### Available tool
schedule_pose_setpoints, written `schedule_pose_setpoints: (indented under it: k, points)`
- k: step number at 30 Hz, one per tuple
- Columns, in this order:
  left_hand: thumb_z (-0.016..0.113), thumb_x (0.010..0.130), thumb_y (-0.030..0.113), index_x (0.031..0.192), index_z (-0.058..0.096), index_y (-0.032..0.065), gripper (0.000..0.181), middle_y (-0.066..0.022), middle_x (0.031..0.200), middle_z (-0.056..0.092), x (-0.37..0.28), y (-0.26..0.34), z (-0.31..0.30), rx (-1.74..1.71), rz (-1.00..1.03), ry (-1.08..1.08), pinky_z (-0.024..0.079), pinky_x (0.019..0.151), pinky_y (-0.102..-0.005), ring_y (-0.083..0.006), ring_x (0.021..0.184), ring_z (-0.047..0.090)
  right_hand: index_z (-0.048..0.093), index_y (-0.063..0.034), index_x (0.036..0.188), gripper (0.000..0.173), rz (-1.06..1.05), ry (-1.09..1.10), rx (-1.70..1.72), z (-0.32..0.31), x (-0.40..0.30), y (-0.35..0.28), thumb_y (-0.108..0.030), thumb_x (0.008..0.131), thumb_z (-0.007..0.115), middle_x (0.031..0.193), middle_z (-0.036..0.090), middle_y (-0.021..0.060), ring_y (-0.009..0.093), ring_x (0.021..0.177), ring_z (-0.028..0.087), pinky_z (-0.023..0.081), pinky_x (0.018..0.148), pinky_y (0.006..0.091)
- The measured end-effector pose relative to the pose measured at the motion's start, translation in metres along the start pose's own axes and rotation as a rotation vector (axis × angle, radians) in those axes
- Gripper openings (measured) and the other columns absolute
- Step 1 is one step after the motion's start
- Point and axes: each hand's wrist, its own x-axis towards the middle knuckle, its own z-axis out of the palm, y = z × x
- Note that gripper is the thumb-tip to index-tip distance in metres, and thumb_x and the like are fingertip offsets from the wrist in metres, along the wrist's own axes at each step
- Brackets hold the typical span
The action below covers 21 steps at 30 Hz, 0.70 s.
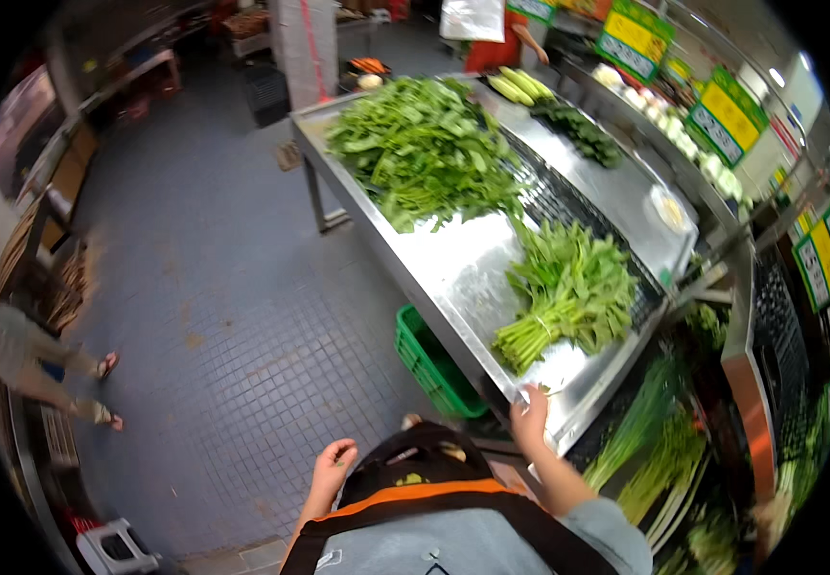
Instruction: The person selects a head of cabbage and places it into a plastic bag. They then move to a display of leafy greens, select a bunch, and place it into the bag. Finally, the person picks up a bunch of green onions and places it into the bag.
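Observation:
My left hand (331, 467) hangs beside the apron over the tiled floor, its fingers curled. A tiny green fleck shows at those fingers; whether it is gripped cannot be told. At the near corner of a stainless steel table (451, 316) is my right hand (530, 420), with a small leaf scrap (544, 389) by its fingertips. Just beyond that hand lies a tied bunch of leafy greens (566, 295), stems towards me, a pale band around them. A large heap of loose-looking leafy greens (422, 144) covers the table's far part.
Under the table's left edge sits a green plastic crate (436, 366). Spring onions (638, 417) and other vegetables are on my right. Pale green gourds (519, 86) and dark leaves (580, 133) lie across the table. A person (45, 356) stands at left, another (494, 50) at the far end.

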Motion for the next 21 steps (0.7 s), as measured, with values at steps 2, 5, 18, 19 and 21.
schedule_pose_setpoints:
  k: [2,5,18,19,21]
  points:
    - [0.06,0.082,0.013,0.101,0.059,0.0015,0.022,-0.0015,0.092,0.06,0.021,-0.001,-0.003,-0.042,-0.043,0.0,0.043,0.078,-0.0242,-0.0103,0.086,0.054,0.052,-0.0016,0.109,0.058,0.236,-0.011,-0.444,-0.005,0.022,0.057,-0.02,0.057,0.071,0.11,0.046,0.0239,0.04,0.103,0.043,0.036,0.087,0.0456]
    - [0.057,0.083,0.008,0.101,0.058,0.0015,0.019,-0.0018,0.091,0.06,0.051,0.035,-0.002,-0.062,-0.077,-0.034,0.043,0.076,-0.0234,-0.0093,0.083,0.054,0.055,-0.0119,0.111,0.063,0.431,-0.351,-0.349,-0.009,0.049,0.086,-0.017,0.051,0.076,0.113,0.044,0.0202,0.04,0.104,0.043,0.041,0.085,0.0439]
    - [0.045,0.089,0.039,0.113,0.051,0.0039,0.042,-0.0091,0.103,0.059,0.196,0.139,0.006,-0.168,-0.266,-0.442,0.041,0.084,-0.0349,-0.0194,0.1,0.053,0.056,-0.0015,0.089,0.021,0.453,0.15,0.451,0.027,0.157,-0.04,-0.009,0.072,0.067,0.073,0.058,0.0058,0.013,0.067,0.055,0.045,0.063,0.0257]
    - [0.041,0.09,0.046,0.116,0.049,0.0038,0.05,-0.0106,0.105,0.058,0.2,0.145,0.026,-0.377,-0.329,-0.546,0.041,0.087,-0.0388,-0.0217,0.103,0.052,0.057,-0.0022,0.087,0.021,0.423,0.011,0.539,0.044,0.166,-0.077,-0.009,0.071,0.068,0.076,0.058,0.0057,0.014,0.069,0.056,0.046,0.064,0.026]
    - [0.037,0.088,0.051,0.118,0.045,0.0039,0.057,-0.0101,0.113,0.054,0.199,0.168,0.07,-0.622,-0.514,-0.697,0.042,0.086,-0.0381,-0.0232,0.106,0.049,0.06,-0.0038,0.084,0.021,0.163,-0.168,0.731,0.088,0.152,-0.134,-0.012,0.067,0.07,0.077,0.059,0.0062,0.018,0.071,0.059,0.047,0.062,0.0269]
